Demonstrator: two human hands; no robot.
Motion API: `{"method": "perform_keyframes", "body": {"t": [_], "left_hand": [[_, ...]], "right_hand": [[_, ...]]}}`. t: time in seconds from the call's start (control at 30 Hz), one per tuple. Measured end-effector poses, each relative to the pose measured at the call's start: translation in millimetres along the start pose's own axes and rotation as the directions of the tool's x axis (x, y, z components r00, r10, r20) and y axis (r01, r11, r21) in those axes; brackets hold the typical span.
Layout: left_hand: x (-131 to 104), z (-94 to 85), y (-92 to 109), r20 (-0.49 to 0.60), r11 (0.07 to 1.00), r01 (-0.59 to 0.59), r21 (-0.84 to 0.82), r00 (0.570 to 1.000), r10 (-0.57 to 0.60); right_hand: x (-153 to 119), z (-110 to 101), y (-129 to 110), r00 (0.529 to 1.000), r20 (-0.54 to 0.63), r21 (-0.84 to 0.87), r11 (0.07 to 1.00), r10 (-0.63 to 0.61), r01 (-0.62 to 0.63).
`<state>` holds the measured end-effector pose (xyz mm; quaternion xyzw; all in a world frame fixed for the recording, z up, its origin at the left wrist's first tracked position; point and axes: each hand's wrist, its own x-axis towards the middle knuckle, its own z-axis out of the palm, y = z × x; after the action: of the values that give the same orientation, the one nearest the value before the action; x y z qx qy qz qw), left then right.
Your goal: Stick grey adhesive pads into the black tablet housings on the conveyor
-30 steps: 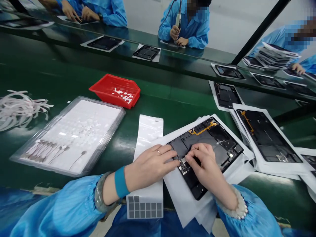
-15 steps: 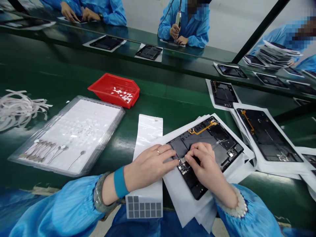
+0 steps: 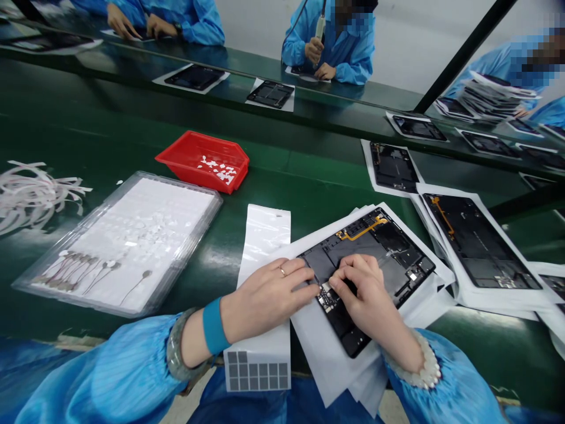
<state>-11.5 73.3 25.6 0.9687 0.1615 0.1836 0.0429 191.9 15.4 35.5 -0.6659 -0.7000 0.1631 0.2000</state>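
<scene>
An opened tablet housing point(image 3: 395, 238), black with an orange flex cable point(image 3: 364, 228), lies at a slant on white sheets point(image 3: 324, 365) in front of me. My left hand point(image 3: 269, 294) rests at its left edge, fingers stretched out and fingertips beside a small circuit board point(image 3: 325, 299). Over the middle of the housing, my right hand point(image 3: 364, 294) is closed in a pinch, thumb and forefinger down beside that board. What sits between those fingertips is too small and hidden to name. Under my left forearm runs a white backing strip point(image 3: 267, 235) with grey square stickers point(image 3: 258, 374).
On the left stands a clear plastic tray point(image 3: 145, 224) with small wired discs point(image 3: 110, 266). Behind it are a red bin point(image 3: 180, 156) of white bits and curled paper strips point(image 3: 39, 191). More tablet housings point(image 3: 479, 241) lie right. Co-workers point(image 3: 329, 44) sit across the bench.
Both hands have stayed almost still over the tablet housing. On the far conveyor, the tablet housings have shifted slightly to the right.
</scene>
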Motion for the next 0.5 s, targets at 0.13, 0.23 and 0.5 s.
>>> {"method": "perform_keyframes", "body": {"t": [0.13,0.23,0.5], "left_hand": [[2,-2.6,1,0.018,0.998,-0.021,0.053,1.000,0.020],[3,-4.3,1,0.039,0.996,-0.033,0.086,0.999,0.030],[11,-4.8,-2,0.125,0.993,-0.100,0.060,0.988,0.092]], "right_hand": [[0,1,0,1.000,0.014,0.014,1.000,0.014,-0.015],[0,1,0,1.000,0.008,0.008,1.000,0.008,-0.008],[1,-7,3,0.997,0.002,-0.007,0.997,-0.074,0.074]]}}
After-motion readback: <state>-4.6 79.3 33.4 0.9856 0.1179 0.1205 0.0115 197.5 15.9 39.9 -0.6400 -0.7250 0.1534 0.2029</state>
